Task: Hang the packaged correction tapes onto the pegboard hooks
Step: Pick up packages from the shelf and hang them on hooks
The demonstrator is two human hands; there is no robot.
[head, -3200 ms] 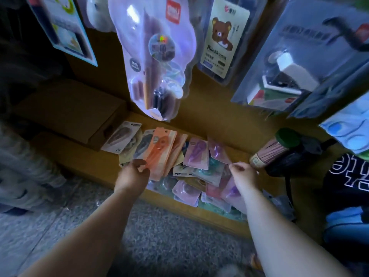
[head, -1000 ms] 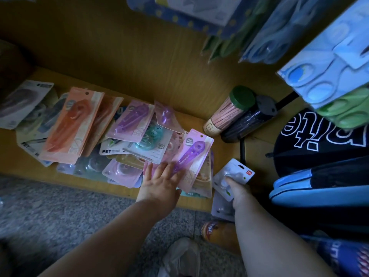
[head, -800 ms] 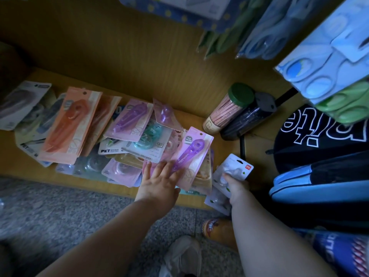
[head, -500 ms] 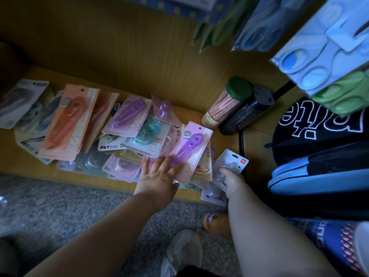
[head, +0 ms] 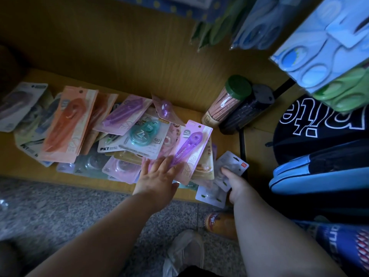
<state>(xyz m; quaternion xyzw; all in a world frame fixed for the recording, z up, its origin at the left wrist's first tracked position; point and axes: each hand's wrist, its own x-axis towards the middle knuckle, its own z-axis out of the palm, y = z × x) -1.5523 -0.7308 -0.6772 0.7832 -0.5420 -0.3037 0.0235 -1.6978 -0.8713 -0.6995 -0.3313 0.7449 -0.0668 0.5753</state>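
Several packaged correction tapes lie spread on a low wooden shelf [head: 60,177]. My left hand [head: 157,177] lies with straight fingers on the lower end of a purple pen-shaped tape pack [head: 191,148]. My right hand [head: 234,186] pinches a white-grey pack [head: 233,166] at the shelf's right end, with another white pack [head: 211,194] below it. An orange pack [head: 67,124], a second purple pack [head: 123,114] and a teal round tape pack [head: 143,134] lie further left. No pegboard hook shows.
Two tubes of pencils [head: 225,102] lean at the back right of the shelf. Blue and green blister packs [head: 327,48] hang overhead at right. Bags [head: 323,144] stand to the right. Grey stone floor [head: 60,206] and a shoe [head: 185,250] are below.
The view swung from the hanging packs down to the shelf. My left hand came onto the purple pack; my right hand took up the white-grey pack and keeps hold of it.
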